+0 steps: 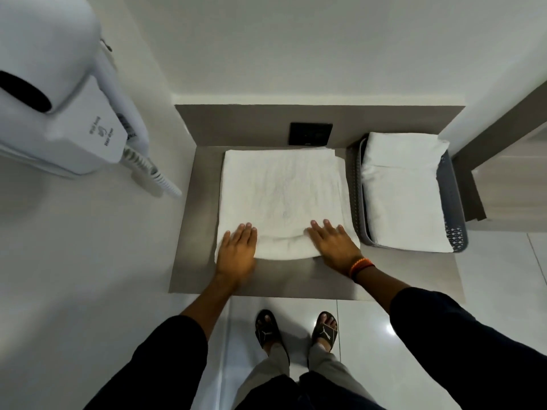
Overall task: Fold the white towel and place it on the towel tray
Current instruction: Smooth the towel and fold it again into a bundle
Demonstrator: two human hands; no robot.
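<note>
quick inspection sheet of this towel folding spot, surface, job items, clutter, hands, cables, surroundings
surface: grey counter set against a white wall, bare along its near edge.
job's things: white towel partly folded, lying flat on the counter; grey towel tray to its right, already holding a folded towel.
clutter: nothing seen.
grippers: left hand and right hand lie flat, palms down, fingers extended, on the towel's near edge; the right wrist wears an orange band.
cables: coiled white cord hangs from the wall-mounted hair dryer at left, clear of the towel.
surroundings: black wall socket behind the towel; glossy tiled floor; sandalled feet below.
</note>
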